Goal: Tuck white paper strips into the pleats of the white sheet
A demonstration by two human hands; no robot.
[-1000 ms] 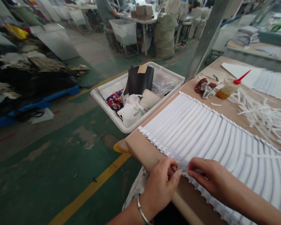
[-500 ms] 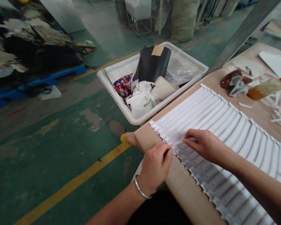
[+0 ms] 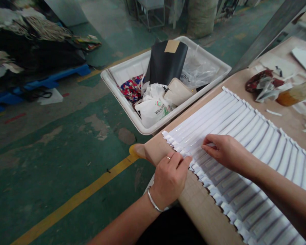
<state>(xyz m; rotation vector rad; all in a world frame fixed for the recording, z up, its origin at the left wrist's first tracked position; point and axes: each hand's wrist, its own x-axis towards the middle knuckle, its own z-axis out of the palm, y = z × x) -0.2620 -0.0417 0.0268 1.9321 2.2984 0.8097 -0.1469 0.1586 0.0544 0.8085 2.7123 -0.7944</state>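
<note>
Table: our tan work table holds the pleated white sheet, which lies across it and over its near edge.
Tub: a white plastic tub stands just beside the table.
Bag: the white carrier bag in the tub has a green logo and small print, too blurred to read.
Right hand: our right hand grasps a pleat between thumb and fingertips.
Left hand: our left hand presses on the sheet's edge, released, not gripping.

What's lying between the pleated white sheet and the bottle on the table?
In the head view, a small white strip lies on the tan tabletop, between the pleated white sheet and the bottle.
</note>
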